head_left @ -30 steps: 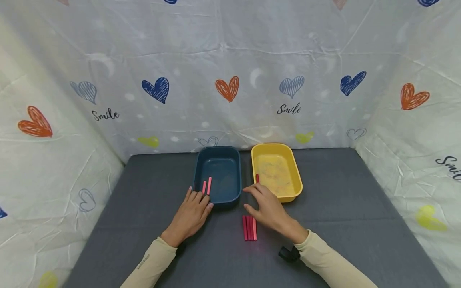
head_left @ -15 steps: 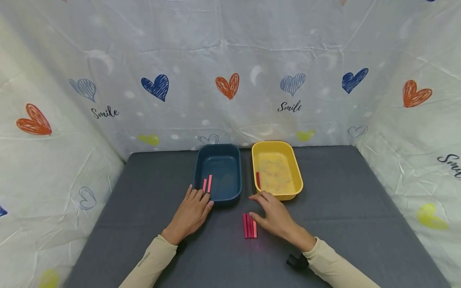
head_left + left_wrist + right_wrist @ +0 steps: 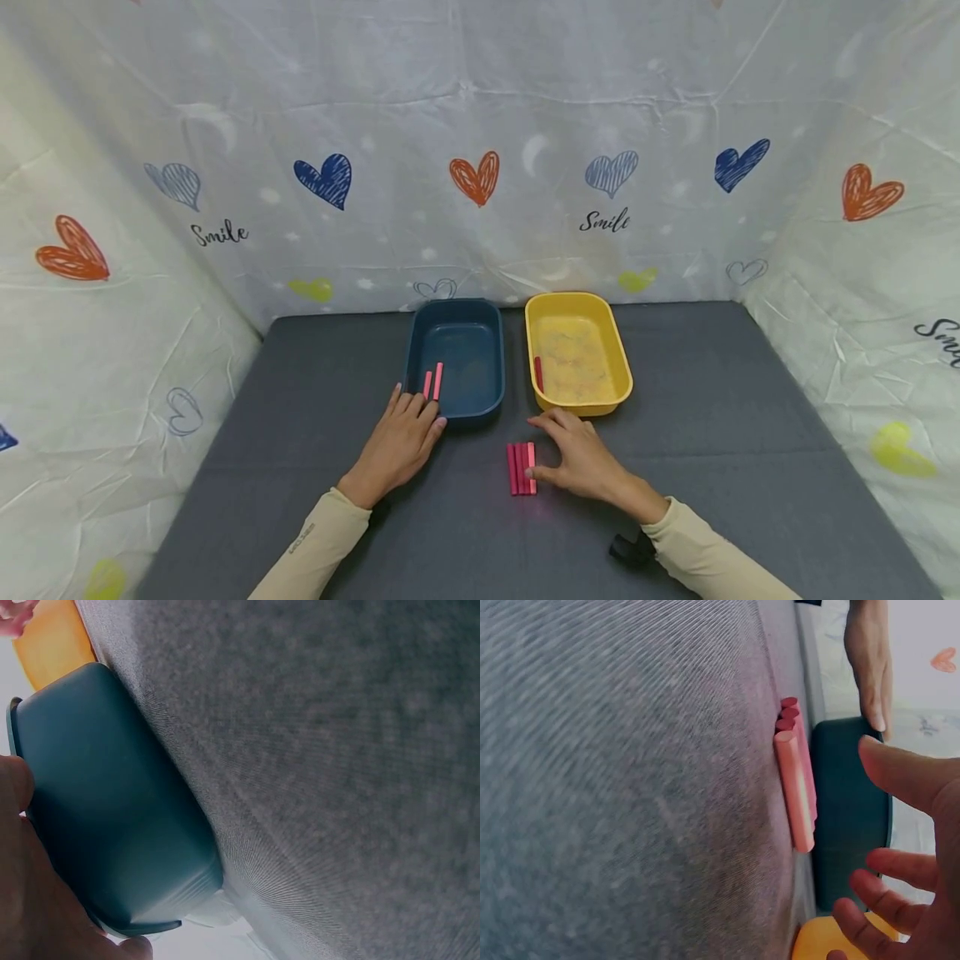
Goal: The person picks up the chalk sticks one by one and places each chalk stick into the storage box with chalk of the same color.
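My left hand (image 3: 399, 442) rests on the near left corner of the blue tray (image 3: 468, 354), its fingers over the rim. Inside that tray lie two light pink sticks (image 3: 438, 382), partly hidden by the fingers. With fingers spread and nothing held, my right hand (image 3: 581, 460) hovers beside a row of round sticks. In the head view its thumb overlaps the light pink stick (image 3: 795, 791) at the row's right end. The darker pink sticks (image 3: 516, 469) lie side by side to the left of it. One dark red stick (image 3: 538, 375) leans in the yellow tray (image 3: 581, 358).
Both trays stand side by side at the back of the grey cloth-covered table (image 3: 337, 367). A white curtain (image 3: 405, 125) printed with hearts encloses the back and sides. A black wrist device (image 3: 632, 550) sits under my right sleeve (image 3: 697, 542).
My right hand has drawn back from the yellow tray toward the row of sticks, uncovering the dark red stick in the tray. The left hand keeps its place.
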### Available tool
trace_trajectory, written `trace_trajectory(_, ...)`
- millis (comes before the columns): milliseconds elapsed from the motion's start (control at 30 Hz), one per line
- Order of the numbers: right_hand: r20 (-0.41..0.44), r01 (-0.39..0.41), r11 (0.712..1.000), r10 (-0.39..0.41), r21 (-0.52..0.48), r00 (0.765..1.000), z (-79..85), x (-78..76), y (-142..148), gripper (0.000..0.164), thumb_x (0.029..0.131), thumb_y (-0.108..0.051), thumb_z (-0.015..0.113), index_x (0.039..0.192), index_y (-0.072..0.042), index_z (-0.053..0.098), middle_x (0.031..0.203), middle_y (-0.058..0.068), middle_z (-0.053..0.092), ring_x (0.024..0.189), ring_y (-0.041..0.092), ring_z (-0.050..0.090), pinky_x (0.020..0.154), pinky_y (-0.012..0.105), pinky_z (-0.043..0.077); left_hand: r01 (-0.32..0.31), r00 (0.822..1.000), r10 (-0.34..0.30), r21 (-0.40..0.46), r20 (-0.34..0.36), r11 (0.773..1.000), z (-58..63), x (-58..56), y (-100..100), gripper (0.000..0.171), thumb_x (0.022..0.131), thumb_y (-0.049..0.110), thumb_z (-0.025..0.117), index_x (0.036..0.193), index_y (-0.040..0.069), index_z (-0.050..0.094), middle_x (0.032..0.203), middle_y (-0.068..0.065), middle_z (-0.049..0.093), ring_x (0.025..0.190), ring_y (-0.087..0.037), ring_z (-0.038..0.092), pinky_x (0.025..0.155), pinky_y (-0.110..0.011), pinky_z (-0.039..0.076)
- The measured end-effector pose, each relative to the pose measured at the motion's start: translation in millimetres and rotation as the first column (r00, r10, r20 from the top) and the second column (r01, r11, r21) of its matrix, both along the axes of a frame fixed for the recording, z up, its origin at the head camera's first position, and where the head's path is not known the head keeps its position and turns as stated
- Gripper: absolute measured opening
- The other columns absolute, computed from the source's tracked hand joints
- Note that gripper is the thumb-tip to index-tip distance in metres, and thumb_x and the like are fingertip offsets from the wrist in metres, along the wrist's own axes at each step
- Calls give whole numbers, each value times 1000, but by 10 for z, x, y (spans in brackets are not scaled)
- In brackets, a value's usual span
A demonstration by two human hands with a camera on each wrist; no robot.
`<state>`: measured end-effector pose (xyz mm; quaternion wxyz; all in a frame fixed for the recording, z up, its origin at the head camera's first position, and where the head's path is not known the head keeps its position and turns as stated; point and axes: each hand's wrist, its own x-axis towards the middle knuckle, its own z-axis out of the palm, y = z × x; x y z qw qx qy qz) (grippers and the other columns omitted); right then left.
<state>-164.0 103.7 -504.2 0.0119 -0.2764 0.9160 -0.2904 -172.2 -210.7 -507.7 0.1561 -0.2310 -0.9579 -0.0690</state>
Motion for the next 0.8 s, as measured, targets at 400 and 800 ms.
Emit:
trace_trajectory(400, 75, -38, 998, 35, 41, 997, -77, 1, 70, 84, 68, -51, 86, 137, -14, 56, 122, 1, 55, 118, 23, 50, 97, 47, 38, -6, 1000, 6, -5, 20, 1000, -3, -14, 2, 25, 104, 32, 47, 107, 10, 58, 98, -9, 56, 102, -29, 53, 115, -61, 30)
trace_trajectory(800, 90, -60, 995, 52, 83, 995, -101, 4, 94, 85, 66, -50, 88, 135, -14, 56, 124, 1, 56, 119, 23, 50, 96, 50, 38, -9, 1000, 9, -4, 27, 1000, -3, -6, -5, 26, 104, 32, 46, 108, 10, 59, 99, -9, 56, 102, -29, 53, 115, -61, 29)
